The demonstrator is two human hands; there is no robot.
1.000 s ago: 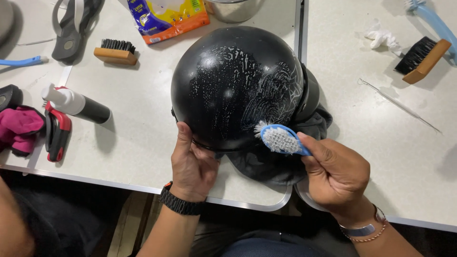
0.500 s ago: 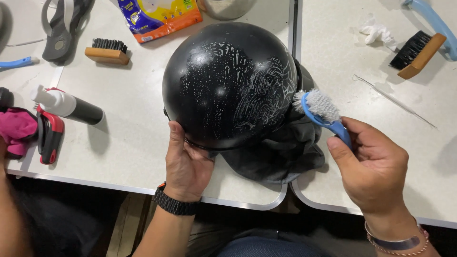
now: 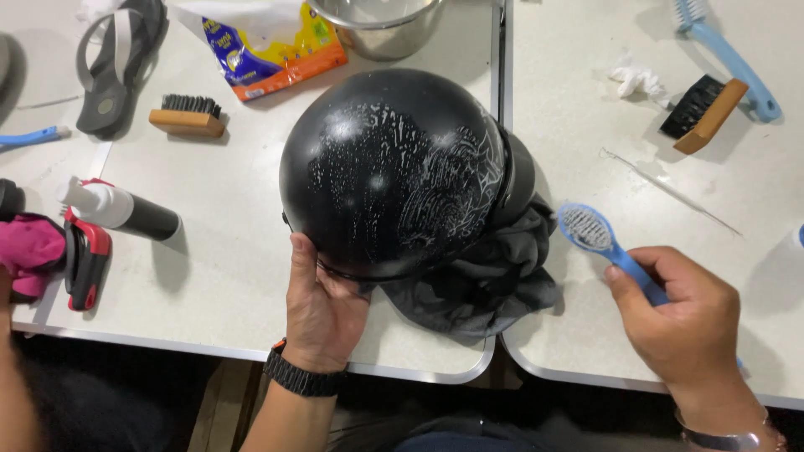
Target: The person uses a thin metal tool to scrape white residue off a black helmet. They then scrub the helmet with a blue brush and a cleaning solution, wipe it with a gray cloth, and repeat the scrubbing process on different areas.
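**Helmet Scrubbing: Brush Lifted Clear of Shell**

A black helmet (image 3: pixel 394 172) is being held dome-up near the front edge of the white surface (image 3: pixel 234 251), resting partly on a crumpled dark cloth (image 3: pixel 486 280). White soapy streaks are being carried across much of the shell. The lower rim is being gripped by the left hand (image 3: pixel 322 305), fingers curled onto the shell and thumb tucked under the edge.

A small blue brush (image 3: pixel 590 230) is being pinched by its handle in the right hand (image 3: pixel 682 322), fingers wrapped closed around it. A second ago the bristles were being pressed against the helmet's right side; now the brush is being held apart from the shell, over the neighbouring surface, bristles facing up. The stroke is judged to be interrupted, with lather left standing on the dome.

Further out, a wooden brush (image 3: pixel 186 115), a sandal (image 3: pixel 117 63), a colourful packet (image 3: pixel 268 46) and a metal bowl (image 3: pixel 381 25) are being kept behind the helmet. A black-and-white bottle (image 3: pixel 126 213) and a pink cloth (image 3: pixel 29 251) are lying to the left; a second wooden brush (image 3: pixel 703 113) and a long blue brush (image 3: pixel 729 54) to the right.
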